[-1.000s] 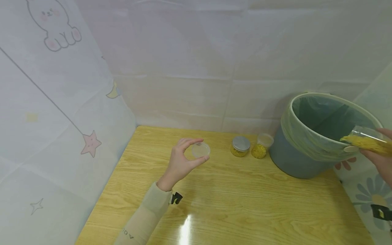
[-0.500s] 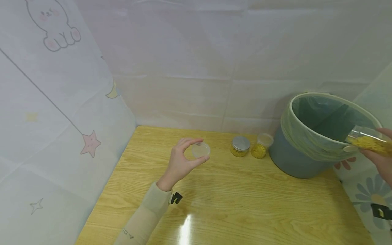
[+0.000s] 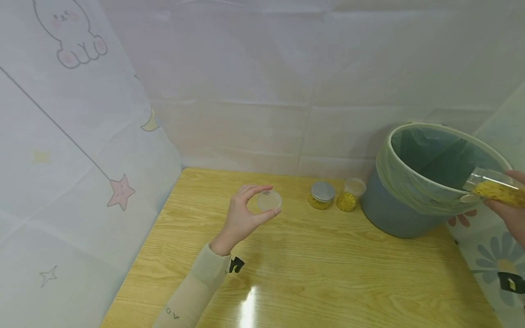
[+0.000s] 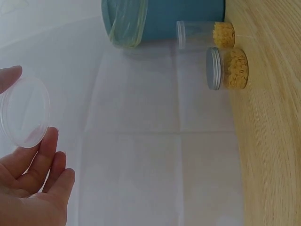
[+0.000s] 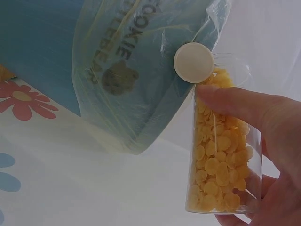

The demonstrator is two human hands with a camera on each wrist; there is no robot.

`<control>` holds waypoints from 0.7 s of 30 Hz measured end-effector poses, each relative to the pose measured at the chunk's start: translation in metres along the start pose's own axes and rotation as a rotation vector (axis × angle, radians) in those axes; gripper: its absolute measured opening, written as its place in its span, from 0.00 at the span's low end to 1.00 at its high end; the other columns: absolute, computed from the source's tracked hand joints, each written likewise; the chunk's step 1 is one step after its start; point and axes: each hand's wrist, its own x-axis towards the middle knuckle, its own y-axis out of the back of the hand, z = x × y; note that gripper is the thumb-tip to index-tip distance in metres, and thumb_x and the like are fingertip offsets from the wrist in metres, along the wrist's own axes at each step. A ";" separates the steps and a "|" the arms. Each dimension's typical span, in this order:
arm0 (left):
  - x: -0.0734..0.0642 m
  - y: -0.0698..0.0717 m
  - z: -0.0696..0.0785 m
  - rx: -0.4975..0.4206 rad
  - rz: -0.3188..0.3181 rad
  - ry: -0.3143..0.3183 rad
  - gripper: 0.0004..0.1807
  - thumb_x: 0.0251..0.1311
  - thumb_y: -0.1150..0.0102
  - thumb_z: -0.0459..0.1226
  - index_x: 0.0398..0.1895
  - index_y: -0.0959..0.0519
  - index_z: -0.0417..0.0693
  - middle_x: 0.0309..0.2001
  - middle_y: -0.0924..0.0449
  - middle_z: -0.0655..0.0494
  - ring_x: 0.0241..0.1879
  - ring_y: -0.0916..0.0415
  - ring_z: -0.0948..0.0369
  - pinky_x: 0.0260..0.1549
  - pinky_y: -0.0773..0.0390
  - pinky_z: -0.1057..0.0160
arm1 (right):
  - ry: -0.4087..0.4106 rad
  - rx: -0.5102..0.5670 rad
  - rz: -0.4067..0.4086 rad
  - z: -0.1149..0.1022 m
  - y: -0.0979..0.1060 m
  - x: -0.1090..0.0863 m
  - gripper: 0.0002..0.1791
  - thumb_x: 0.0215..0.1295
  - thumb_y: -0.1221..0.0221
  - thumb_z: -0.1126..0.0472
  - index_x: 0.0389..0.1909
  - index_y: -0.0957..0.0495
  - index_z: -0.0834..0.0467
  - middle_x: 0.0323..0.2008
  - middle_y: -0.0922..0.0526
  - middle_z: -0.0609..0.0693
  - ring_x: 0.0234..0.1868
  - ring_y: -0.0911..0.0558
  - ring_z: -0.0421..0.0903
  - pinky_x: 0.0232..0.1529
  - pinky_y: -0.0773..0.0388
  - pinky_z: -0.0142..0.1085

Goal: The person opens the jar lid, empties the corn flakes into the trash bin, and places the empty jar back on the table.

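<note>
In the head view my left hand [image 3: 241,213] pinches a clear round lid [image 3: 269,201] at its edges between thumb and fingers, above the table. At the far right, my right hand [image 3: 512,217] grips a clear jar [image 5: 256,155] of small yellow flakes [image 5: 218,160]. The jar tips on its side, its uncovered mouth over the rim of the blue bin [image 3: 381,207]. Flakes lie along its lower wall, back from the lip. The right wrist view has my thumb across the jar close to the bin's round white knob [image 5: 193,62].
A short jar with a silver lid [image 3: 322,192] and a taller clear-lidded jar [image 3: 347,201], both holding yellow flakes, stand near the wall left of the bin. A thin bag [image 3: 404,191] lines the bin and folds over its rim. The wooden table [image 3: 311,273] ends at patterned sheets.
The flakes that stuck out of the jar's mouth one second ago now sit farther back inside it. The left hand and lid keep their place.
</note>
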 end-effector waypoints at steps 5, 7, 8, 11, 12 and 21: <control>0.000 -0.003 -0.014 0.003 0.002 0.010 0.29 0.48 0.20 0.30 0.57 0.17 0.43 0.53 0.19 0.47 0.56 0.27 0.54 0.58 0.31 0.43 | -0.023 -0.034 -0.021 -0.001 0.001 0.002 0.31 0.67 0.39 0.77 0.71 0.33 0.68 0.69 0.37 0.70 0.67 0.35 0.71 0.63 0.54 0.26; 0.000 -0.005 -0.024 0.010 0.000 0.014 0.30 0.48 0.19 0.31 0.57 0.17 0.46 0.53 0.19 0.51 0.56 0.27 0.56 0.58 0.32 0.44 | -0.025 -0.040 -0.023 -0.001 0.001 0.002 0.31 0.67 0.39 0.78 0.71 0.34 0.68 0.69 0.37 0.70 0.67 0.35 0.71 0.64 0.54 0.27; 0.000 -0.005 -0.028 0.012 -0.002 0.015 0.30 0.48 0.19 0.32 0.58 0.17 0.47 0.54 0.19 0.52 0.56 0.27 0.57 0.58 0.31 0.44 | -0.022 -0.038 -0.023 -0.001 0.001 0.003 0.32 0.66 0.39 0.78 0.71 0.33 0.68 0.69 0.37 0.70 0.67 0.35 0.71 0.64 0.54 0.26; 0.000 -0.005 -0.035 0.010 -0.012 0.010 0.30 0.49 0.18 0.36 0.58 0.17 0.53 0.54 0.19 0.57 0.56 0.28 0.59 0.58 0.31 0.45 | -0.046 -0.053 -0.033 -0.001 0.002 0.004 0.32 0.68 0.40 0.77 0.72 0.34 0.67 0.69 0.37 0.70 0.67 0.35 0.71 0.65 0.53 0.28; 0.000 -0.005 -0.037 0.007 -0.015 0.006 0.30 0.49 0.18 0.37 0.59 0.17 0.54 0.55 0.19 0.58 0.57 0.28 0.60 0.58 0.31 0.45 | -0.052 -0.056 -0.036 0.000 0.002 0.004 0.31 0.68 0.40 0.76 0.72 0.34 0.66 0.69 0.37 0.70 0.68 0.35 0.71 0.66 0.53 0.30; 0.000 -0.004 -0.039 0.001 -0.023 -0.012 0.29 0.52 0.20 0.41 0.59 0.17 0.58 0.55 0.20 0.62 0.57 0.28 0.61 0.57 0.31 0.46 | -0.075 -0.068 -0.072 0.006 0.002 0.005 0.30 0.73 0.43 0.73 0.73 0.37 0.66 0.68 0.37 0.72 0.66 0.36 0.73 0.68 0.52 0.35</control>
